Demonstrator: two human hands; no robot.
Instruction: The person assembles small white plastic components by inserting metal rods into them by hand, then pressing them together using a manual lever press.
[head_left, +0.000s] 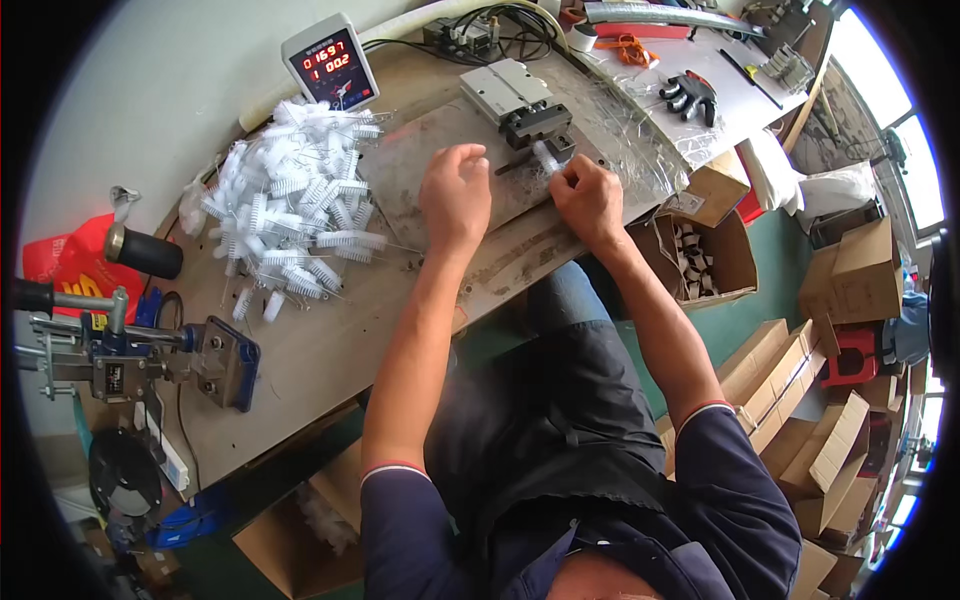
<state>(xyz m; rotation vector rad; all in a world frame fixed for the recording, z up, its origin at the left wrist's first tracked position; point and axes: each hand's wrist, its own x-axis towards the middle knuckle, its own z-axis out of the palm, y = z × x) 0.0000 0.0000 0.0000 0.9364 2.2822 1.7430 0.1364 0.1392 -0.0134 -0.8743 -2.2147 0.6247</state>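
Observation:
My right hand [588,200] is closed in a pinch at the front of a small clamping machine [520,100] on the bench. A white bristle brush [546,156] shows between its fingers and the dark jaws; its far end is hidden. My left hand [456,198] hovers over a flat metal plate [400,165], fingers loosely curled and thumb apart, with nothing visible in it. Left of that hand lies a big heap of white bristle brushes with wire stems [300,200], several of them spilling toward the bench's front edge.
A counter with a red digital display [330,62] stands behind the heap. At the left edge is a lever press [150,350] beside a red bag [75,255]. A black-and-grey glove [690,97] lies on the white side table. Below it, an open carton [700,265] contains small pieces.

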